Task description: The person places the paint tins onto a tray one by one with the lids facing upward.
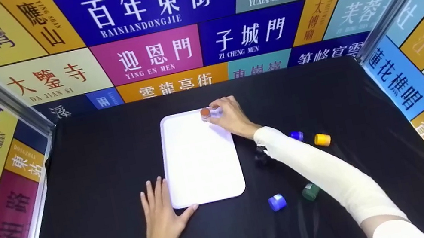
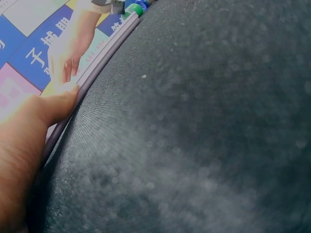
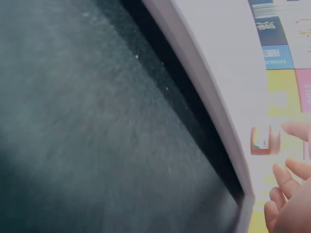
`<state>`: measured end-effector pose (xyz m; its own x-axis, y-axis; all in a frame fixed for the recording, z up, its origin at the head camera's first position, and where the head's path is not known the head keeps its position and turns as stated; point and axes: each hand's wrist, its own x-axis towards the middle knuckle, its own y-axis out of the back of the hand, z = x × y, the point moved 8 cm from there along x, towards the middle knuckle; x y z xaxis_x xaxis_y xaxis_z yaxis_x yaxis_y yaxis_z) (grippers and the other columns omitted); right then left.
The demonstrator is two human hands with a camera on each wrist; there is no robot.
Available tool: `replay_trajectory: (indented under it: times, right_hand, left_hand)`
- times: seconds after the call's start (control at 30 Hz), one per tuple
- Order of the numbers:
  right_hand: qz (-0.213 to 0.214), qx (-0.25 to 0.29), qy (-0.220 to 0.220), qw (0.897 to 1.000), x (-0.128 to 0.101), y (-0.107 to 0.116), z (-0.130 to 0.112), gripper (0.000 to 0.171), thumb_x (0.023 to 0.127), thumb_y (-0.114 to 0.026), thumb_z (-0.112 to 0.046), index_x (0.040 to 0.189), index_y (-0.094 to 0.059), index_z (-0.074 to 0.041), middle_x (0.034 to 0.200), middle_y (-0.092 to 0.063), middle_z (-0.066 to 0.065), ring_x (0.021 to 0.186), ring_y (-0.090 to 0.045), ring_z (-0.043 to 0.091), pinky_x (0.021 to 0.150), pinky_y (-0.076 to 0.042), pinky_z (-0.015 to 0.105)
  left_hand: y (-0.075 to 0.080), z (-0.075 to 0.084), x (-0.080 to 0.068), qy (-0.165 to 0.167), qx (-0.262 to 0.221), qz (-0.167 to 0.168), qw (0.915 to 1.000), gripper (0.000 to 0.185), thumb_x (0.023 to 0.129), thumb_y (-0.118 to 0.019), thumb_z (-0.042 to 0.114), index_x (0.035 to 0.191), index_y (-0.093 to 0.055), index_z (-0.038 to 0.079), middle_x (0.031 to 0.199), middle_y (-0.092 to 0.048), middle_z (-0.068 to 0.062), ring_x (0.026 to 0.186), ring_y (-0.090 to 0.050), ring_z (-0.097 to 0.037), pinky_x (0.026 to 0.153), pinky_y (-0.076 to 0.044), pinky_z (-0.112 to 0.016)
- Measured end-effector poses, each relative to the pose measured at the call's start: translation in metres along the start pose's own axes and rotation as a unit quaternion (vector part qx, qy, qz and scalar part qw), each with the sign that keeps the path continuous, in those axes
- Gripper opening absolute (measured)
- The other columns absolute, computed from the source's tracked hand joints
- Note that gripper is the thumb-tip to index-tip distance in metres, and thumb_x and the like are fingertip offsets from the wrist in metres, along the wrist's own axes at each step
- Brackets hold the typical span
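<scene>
A white tray (image 1: 203,168) lies on the black cloth (image 1: 94,166). At its far right corner sits a small clear jar with an orange-red cap (image 1: 207,113), also seen in the right wrist view as the jar (image 3: 265,141). My right hand (image 1: 229,117) reaches to it, fingers loosely spread. In the right wrist view the fingertips (image 3: 294,128) stand just off the jar and do not wrap it. My left hand (image 1: 163,219) lies flat on the cloth, its thumb (image 2: 53,104) against the tray's near left corner.
Several small jars lie on the cloth right of the tray: a blue one (image 1: 296,135), a yellow one (image 1: 322,139), a black one (image 1: 262,154), another blue one (image 1: 277,202) and a green one (image 1: 310,191). Sign-covered walls enclose three sides.
</scene>
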<state>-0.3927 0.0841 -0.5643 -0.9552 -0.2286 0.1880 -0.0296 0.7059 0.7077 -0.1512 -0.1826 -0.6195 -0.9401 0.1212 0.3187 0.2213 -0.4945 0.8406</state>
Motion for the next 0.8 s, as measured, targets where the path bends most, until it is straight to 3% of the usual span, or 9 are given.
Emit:
replay_trajectory:
  times: [0.53,0.8]
  right_hand:
    - [-0.031,0.014,0.018,0.999,-0.060,0.049,0.007,0.046,0.096,-0.087,-0.027,0.131,-0.075,0.001,0.127,-0.073,0.014,0.130,-0.052,0.034,0.116,-0.043,0.046]
    - [-0.015,0.019,0.042,0.999,-0.090,0.078,0.015,0.045,0.095,-0.088,-0.024,0.129,-0.075,0.002,0.129,-0.074,0.015,0.128,-0.054,0.036,0.115,-0.044,0.049]
  left_hand:
    - [0.000,-0.004,-0.001,0.016,-0.005,-0.020,0.9997,0.120,0.083,-0.085,0.067,0.166,-0.039,-0.006,0.175,-0.033,-0.029,0.164,-0.018,-0.055,0.132,-0.007,-0.071]
    - [-0.003,-0.001,0.000,0.015,-0.007,-0.030,0.9994,0.120,0.084,-0.085,0.068,0.165,-0.039,-0.008,0.176,-0.031,-0.028,0.165,-0.017,-0.055,0.132,-0.007,-0.071]
